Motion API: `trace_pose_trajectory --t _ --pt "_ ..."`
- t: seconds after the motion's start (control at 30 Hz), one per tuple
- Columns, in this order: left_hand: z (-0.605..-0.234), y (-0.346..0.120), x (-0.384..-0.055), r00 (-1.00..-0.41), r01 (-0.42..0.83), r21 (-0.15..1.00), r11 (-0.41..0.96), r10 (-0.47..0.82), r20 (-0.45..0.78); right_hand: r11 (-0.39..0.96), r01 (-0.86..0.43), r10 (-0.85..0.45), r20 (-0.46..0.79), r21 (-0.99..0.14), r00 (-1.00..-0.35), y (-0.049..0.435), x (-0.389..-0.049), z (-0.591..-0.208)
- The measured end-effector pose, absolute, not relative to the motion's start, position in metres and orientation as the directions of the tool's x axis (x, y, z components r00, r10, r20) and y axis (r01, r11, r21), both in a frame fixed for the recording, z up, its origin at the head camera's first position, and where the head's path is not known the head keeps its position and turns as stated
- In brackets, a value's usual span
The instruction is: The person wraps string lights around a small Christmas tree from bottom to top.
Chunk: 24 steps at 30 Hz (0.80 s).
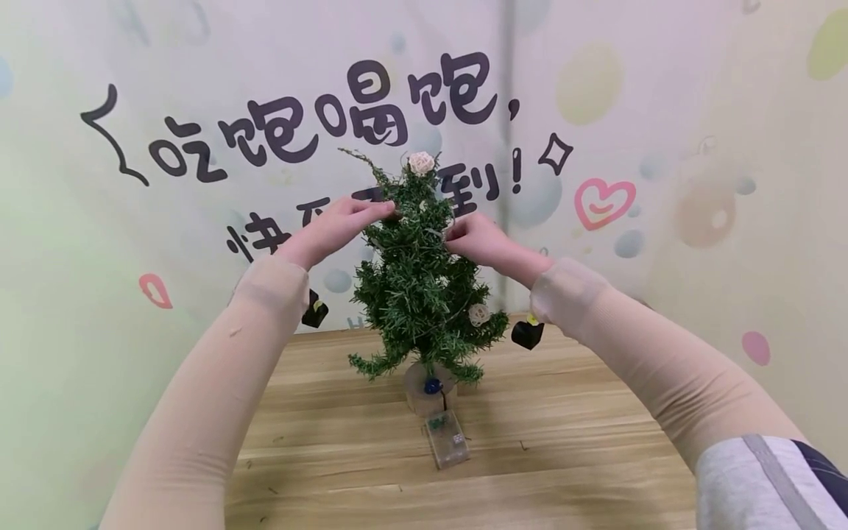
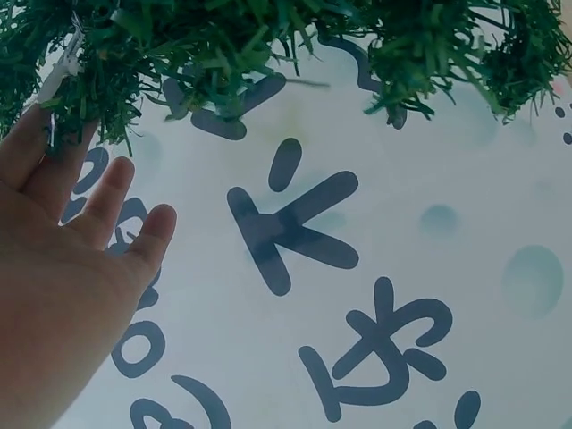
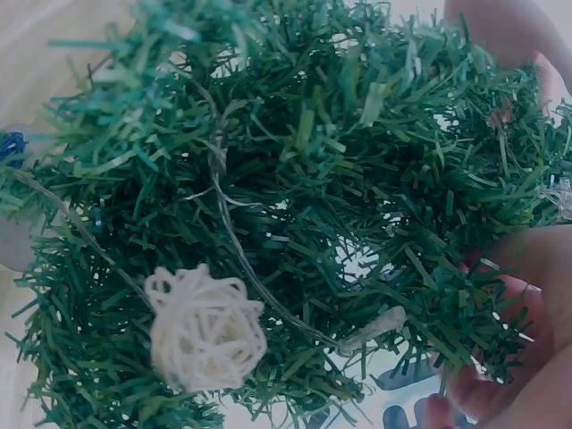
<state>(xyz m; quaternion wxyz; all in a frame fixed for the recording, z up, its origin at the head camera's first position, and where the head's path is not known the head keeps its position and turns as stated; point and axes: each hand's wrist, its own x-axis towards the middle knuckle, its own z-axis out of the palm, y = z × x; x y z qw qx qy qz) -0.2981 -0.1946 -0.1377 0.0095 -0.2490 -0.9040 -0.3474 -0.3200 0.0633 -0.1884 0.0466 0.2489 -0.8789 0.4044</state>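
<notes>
A small artificial Christmas tree (image 1: 417,272) stands upright in the head view, a pale wicker ball (image 1: 420,163) at its top and another wicker ball (image 1: 479,315) low on its right. My left hand (image 1: 341,228) reaches the tree's upper left; its fingers are extended, two fingertips among the needles in the left wrist view. On the right side, my right hand (image 1: 480,239) has curled fingers and pinches a light-string wire at the branches; needles partly hide the grip. In the right wrist view, thin wire (image 3: 221,192) of the light string runs over the branches to a clear bulb cover (image 3: 375,329).
The tree has a round clear base (image 1: 417,397) on a wood-grain table (image 1: 563,442). Before it lies a clear battery box (image 1: 448,440), with a dark lead towards the base. A printed wall (image 1: 695,110) rises close behind. Small dark bits lie on the tabletop.
</notes>
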Motion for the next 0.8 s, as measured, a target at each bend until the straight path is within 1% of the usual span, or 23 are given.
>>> trace_pose_trajectory --t 0.13,0.2,0.33,0.47,0.63,0.7,0.8 --pt "-0.1395 -0.1946 -0.2975 -0.870 0.469 0.615 0.634 0.451 0.199 0.554 -0.428 -0.398 0.225 -0.713 -0.889 0.0652 -0.3197 -0.1891" --pt "-0.1397 -0.1936 -0.2969 -0.869 0.471 0.615 0.632 0.452 0.200 0.551 -0.419 -0.414 0.200 -0.722 -0.888 0.0650 -0.3193 -0.1891" --pt "-0.1397 -0.1917 -0.2962 -0.871 0.466 0.618 0.633 0.451 0.195 0.536 -0.403 -0.433 0.169 -0.742 -0.886 0.0648 -0.3194 -0.1896" --pt "-0.1384 -0.1909 -0.2966 -0.872 0.465 0.615 0.637 0.449 0.195 0.514 -0.356 -0.418 0.134 -0.780 -0.899 0.0667 -0.3219 -0.1911" --pt "-0.1370 -0.1888 -0.2971 -0.868 0.477 0.598 0.644 0.450 0.209 0.448 -0.288 -0.356 0.127 -0.846 -0.926 0.0685 -0.3229 -0.1912" --pt "-0.1372 -0.1881 -0.2972 -0.867 0.482 0.591 0.647 0.450 0.215 0.397 -0.265 -0.332 0.132 -0.879 -0.934 0.0681 -0.3232 -0.1910" --pt "-0.1379 -0.1876 -0.2973 -0.866 0.484 0.591 0.645 0.449 0.220 0.309 -0.240 -0.330 0.133 -0.920 -0.935 0.0671 -0.3239 -0.1907"
